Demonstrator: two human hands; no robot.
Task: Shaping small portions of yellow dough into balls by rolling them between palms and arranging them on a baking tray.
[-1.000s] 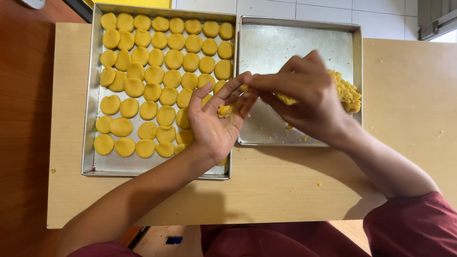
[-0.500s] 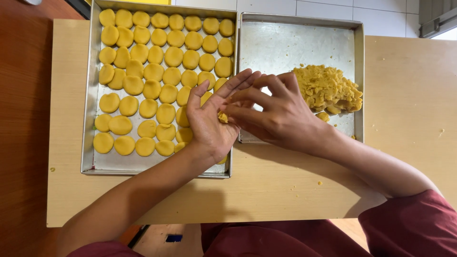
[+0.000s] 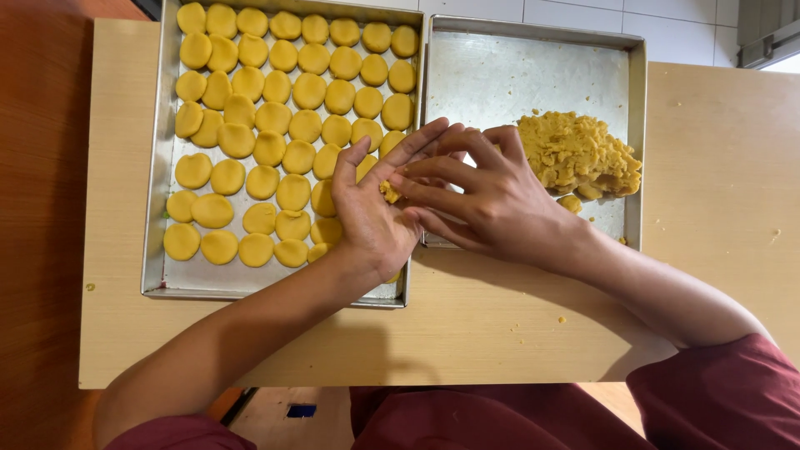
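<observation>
Seen from the head camera, the person is pressing a small lump of dough between both hands, just left of the middle of the frame. The left hand is lying palm up and flat, fingers spread and stretched toward the upper right, making a bed for the lump. The right hand is reaching in from the right, its fingers loosely curled and their tips bearing down on the lump in the left palm; neither hand is closing around it.

Both hands are hovering over the seam where the two metal trays meet. The left tray, filling the upper left of the frame, is carrying rows of flattened yellow dough rounds, with bare metal showing only along its lower edge. The right tray is mostly bare, with a crumbly dough heap sitting at its right side.

By my reading, the shaping step is going on: the lump is looking rough and unformed. The next move is calling for even rolling or pressing into a smooth round, then setting it in the open strip at the left tray's lower edge.
</observation>
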